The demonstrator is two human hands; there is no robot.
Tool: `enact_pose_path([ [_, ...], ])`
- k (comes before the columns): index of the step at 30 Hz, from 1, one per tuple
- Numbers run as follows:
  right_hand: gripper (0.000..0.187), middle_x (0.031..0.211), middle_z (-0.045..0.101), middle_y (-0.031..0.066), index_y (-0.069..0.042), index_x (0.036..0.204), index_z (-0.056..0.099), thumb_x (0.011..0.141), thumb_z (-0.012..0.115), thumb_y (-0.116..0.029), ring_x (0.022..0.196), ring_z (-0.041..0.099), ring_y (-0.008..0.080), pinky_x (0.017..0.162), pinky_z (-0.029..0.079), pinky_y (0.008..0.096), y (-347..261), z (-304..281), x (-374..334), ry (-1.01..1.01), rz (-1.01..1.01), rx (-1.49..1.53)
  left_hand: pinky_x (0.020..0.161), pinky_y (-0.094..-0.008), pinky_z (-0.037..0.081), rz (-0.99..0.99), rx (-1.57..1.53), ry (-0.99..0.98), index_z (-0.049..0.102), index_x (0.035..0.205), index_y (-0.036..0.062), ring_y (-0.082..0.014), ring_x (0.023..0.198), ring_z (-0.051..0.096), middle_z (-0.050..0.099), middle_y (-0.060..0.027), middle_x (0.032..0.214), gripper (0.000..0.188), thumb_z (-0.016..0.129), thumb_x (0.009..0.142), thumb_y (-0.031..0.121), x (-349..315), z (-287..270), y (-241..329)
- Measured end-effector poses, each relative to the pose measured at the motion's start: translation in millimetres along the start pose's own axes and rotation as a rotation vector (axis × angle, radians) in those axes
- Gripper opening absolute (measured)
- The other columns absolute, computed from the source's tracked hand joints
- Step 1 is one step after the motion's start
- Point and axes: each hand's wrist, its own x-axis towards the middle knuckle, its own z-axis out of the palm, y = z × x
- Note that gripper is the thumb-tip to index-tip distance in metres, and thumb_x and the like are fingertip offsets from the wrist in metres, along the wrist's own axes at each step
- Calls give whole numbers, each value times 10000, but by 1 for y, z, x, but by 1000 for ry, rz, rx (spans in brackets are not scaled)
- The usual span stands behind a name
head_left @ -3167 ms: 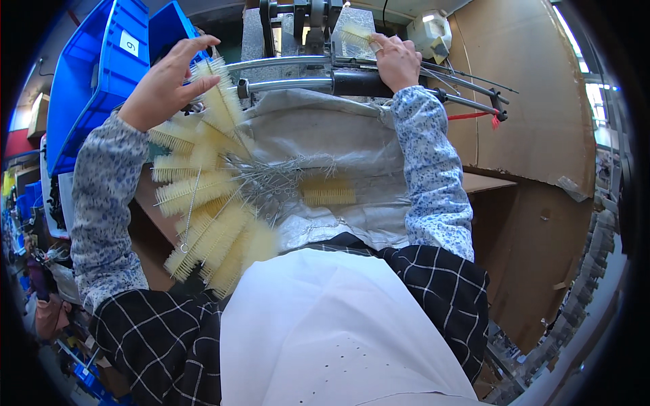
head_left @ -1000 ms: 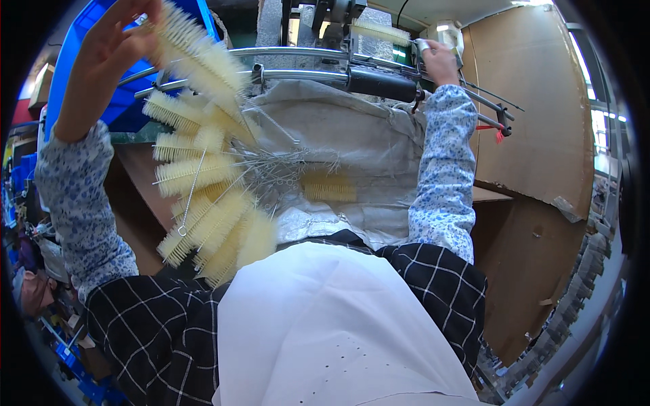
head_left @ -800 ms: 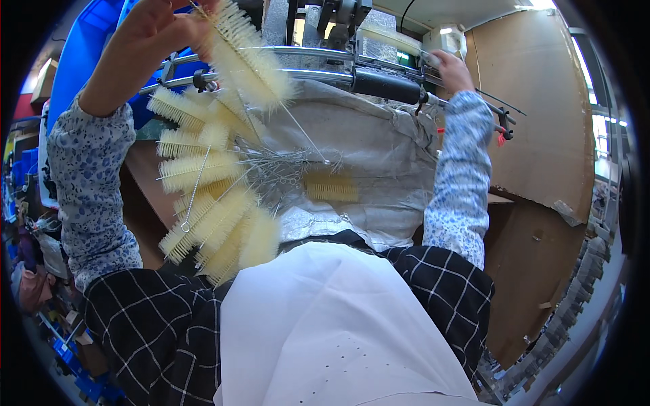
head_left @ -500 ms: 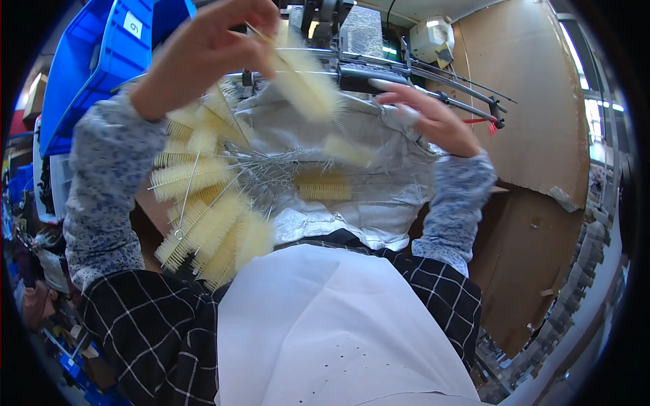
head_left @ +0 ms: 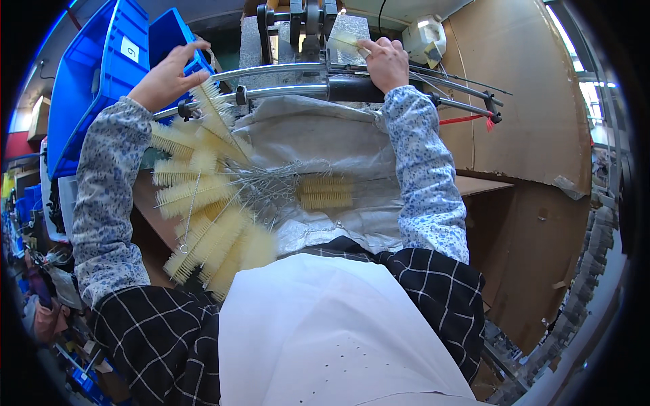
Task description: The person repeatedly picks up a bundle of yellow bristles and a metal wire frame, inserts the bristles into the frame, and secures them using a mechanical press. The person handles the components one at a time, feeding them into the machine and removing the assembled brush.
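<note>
- Yellow bristle brushes (head_left: 203,193) fan out in a pile at the person's left, heads pointing outward, with a tangle of thin wire stems (head_left: 271,176) gathered at the centre.
- A worker's left hand (head_left: 166,76) hangs above the top of the pile, thumb and index finger spread apart, the thumb close to the uppermost brush head; whether it touches the bristles cannot be told.
- At the machine (head_left: 308,34), the right hand (head_left: 386,62) pinches a pale bristle piece (head_left: 344,44) between thumb and fingers, its far end blurred.
- Shiny metal rods (head_left: 277,70) and a black sleeve (head_left: 352,88) run across the front of the machine, just below the right hand.
- Short bristle strips (head_left: 325,196) lie on a rumpled grey sheet (head_left: 311,132), just right of the wire stems.
- One twisted wire ending in a small ring (head_left: 184,248) crosses the pile.
- Blue bins (head_left: 91,88), one bearing a white label, stand beyond the left hand, while a cardboard panel (head_left: 521,88) rises to the right, near a white container (head_left: 425,37) and a red cord (head_left: 467,120).
</note>
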Motion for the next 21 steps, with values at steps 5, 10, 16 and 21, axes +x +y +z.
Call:
enact_pose_path([
  [5, 278, 907, 557, 29, -274, 1027, 597, 797, 496, -156, 873, 472, 199, 794, 367, 336, -4, 10, 7, -58, -3, 18, 564, -210, 415, -265, -259, -284, 476, 971, 75, -97, 639, 449, 459, -80, 913, 241, 561, 760, 154, -2, 0, -7],
  [10, 277, 877, 553, 18, -248, 1023, 597, 774, 516, -158, 840, 473, 205, 778, 383, 339, -3, 14, 6, -27, -89, 48, 516, -157, 429, -259, -532, -297, 452, 844, 39, -53, 572, 476, 430, -19, 748, 159, 521, 703, 69, -14, -3, -7],
  [16, 266, 853, 547, 11, -234, 1022, 596, 771, 531, -176, 821, 471, 208, 765, 393, 330, 4, 17, 5, 4, -52, 66, 598, -179, 444, -136, -673, -126, 463, 816, 42, -52, 659, 485, 413, 0, 744, 123, 523, 714, 76, -27, -31, 23],
  [21, 262, 913, 540, -7, -261, 1038, 585, 791, 515, -207, 898, 448, 203, 825, 341, 357, 3, 26, 11, -78, -44, 71, 683, -155, 400, -48, -619, 44, 471, 853, 53, -24, 723, 460, 430, 28, 786, 114, 491, 741, 61, -46, -66, 39],
])
